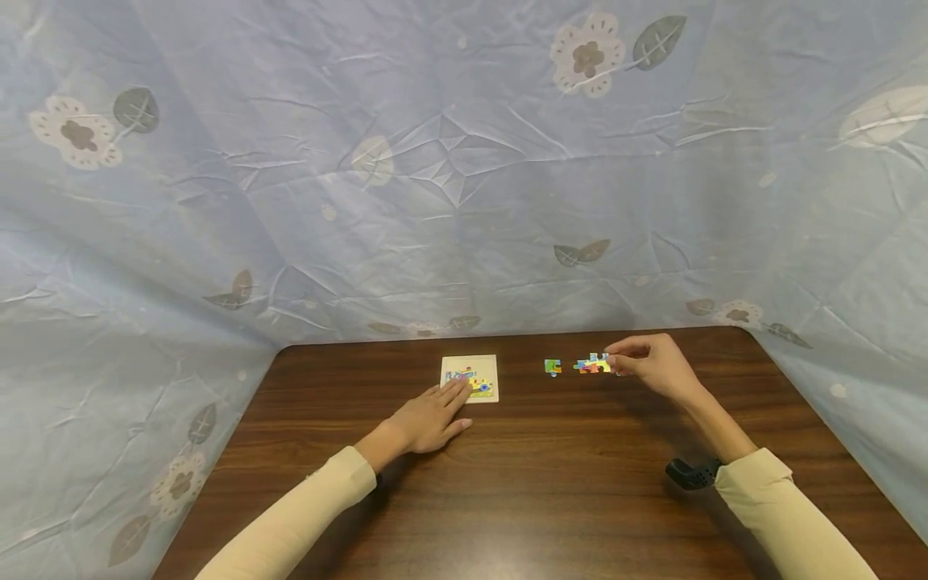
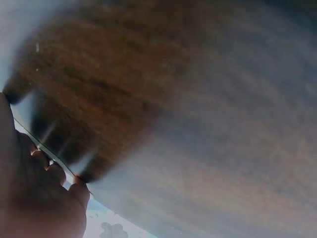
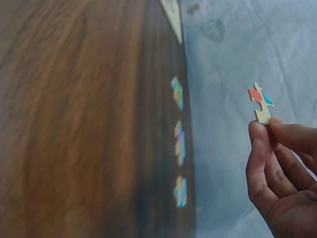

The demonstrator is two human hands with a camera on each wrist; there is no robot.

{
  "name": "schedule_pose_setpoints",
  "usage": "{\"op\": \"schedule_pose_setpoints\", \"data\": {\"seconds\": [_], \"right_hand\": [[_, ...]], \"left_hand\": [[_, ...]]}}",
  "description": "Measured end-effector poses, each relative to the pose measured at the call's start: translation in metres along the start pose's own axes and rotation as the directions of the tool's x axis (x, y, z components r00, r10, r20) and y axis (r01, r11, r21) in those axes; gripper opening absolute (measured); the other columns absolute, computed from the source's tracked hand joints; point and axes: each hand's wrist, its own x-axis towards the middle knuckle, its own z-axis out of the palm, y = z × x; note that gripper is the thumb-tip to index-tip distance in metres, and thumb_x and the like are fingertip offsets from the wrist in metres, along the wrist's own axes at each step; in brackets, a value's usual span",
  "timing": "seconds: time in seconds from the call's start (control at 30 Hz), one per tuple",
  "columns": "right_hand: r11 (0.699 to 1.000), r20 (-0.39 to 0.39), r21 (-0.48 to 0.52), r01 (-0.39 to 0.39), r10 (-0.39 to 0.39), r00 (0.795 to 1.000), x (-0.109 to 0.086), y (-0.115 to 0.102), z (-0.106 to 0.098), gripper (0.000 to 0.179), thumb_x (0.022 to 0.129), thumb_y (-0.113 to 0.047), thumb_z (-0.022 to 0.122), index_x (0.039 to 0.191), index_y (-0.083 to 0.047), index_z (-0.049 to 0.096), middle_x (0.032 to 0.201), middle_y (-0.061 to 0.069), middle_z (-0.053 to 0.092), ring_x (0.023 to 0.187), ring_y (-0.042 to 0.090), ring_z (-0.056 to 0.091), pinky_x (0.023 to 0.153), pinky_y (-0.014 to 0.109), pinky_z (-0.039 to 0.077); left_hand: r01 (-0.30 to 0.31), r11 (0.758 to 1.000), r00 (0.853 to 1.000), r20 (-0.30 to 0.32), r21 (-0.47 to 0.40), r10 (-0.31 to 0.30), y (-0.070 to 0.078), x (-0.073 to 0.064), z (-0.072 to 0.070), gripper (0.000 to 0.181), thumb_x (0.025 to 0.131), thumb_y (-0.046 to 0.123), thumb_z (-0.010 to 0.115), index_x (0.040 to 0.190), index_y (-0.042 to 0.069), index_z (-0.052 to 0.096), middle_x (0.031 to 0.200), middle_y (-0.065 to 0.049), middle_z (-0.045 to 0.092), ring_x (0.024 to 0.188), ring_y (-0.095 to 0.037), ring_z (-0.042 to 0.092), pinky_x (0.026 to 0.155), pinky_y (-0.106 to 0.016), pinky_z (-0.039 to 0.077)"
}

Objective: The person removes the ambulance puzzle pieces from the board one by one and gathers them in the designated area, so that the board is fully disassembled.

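My left hand lies flat with its fingers extended over the near left part of a small pale puzzle board. Yellow and blue picture pieces show in the board beside the fingertips. Farther right, my right hand pinches a puzzle piece between thumb and fingertips, raised above the table. That piece is cream with red and blue patches. Below it in the right wrist view, a row of loose puzzle pieces lies on the table, among them a green and orange piece.
The dark wood table ends at a back edge just beyond the board and pieces. A pale blue floral cloth hangs behind and at both sides. A black strap device is on the right wrist.
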Motion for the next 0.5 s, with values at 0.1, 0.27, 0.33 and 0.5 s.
{"op": "schedule_pose_setpoints", "data": {"seconds": [0.1,0.27,0.33,0.5], "right_hand": [[0.999,0.003,0.022,-0.023,0.023,1.000,-0.006,0.012,-0.003,0.033,0.099,-0.023,0.075,0.122,0.001,0.076,0.104,0.019,0.080,0.084,0.015,0.078,0.078,0.031,0.067],[0.998,0.002,0.027,-0.056,0.056,0.998,-0.011,0.029,-0.006,0.031,0.099,-0.018,0.075,0.120,0.005,0.076,0.102,0.021,0.080,0.086,0.024,0.080,0.078,0.035,0.068],[0.997,-0.004,0.023,-0.072,0.072,0.997,-0.012,0.034,-0.006,0.030,0.099,-0.016,0.074,0.119,0.007,0.075,0.102,0.022,0.079,0.086,0.025,0.080,0.077,0.035,0.068],[0.990,0.017,0.032,-0.134,0.134,0.991,-0.012,0.043,-0.005,0.031,0.100,-0.012,0.072,0.122,0.010,0.073,0.105,0.023,0.079,0.084,0.021,0.080,0.075,0.032,0.068]], "left_hand": [[0.004,1.000,1.000,0.002,0.002,-0.004,0.001,0.000,0.000,0.073,0.113,0.057,0.023,0.170,0.012,0.013,0.179,-0.008,0.010,0.167,-0.026,0.014,0.136,-0.046,0.022],[-0.003,1.000,1.000,-0.009,0.001,0.003,0.001,0.000,-0.001,0.073,0.113,0.056,0.024,0.170,0.011,0.014,0.179,-0.009,0.011,0.167,-0.026,0.014,0.136,-0.046,0.023],[-0.011,1.000,1.000,-0.014,-0.001,0.011,0.001,0.001,-0.001,0.073,0.114,0.056,0.024,0.170,0.011,0.015,0.179,-0.009,0.011,0.167,-0.026,0.015,0.135,-0.047,0.024],[-0.010,1.000,1.000,-0.014,-0.015,0.010,0.002,0.000,0.000,0.073,0.113,0.056,0.026,0.170,0.011,0.015,0.179,-0.010,0.012,0.167,-0.027,0.015,0.135,-0.048,0.024]]}}
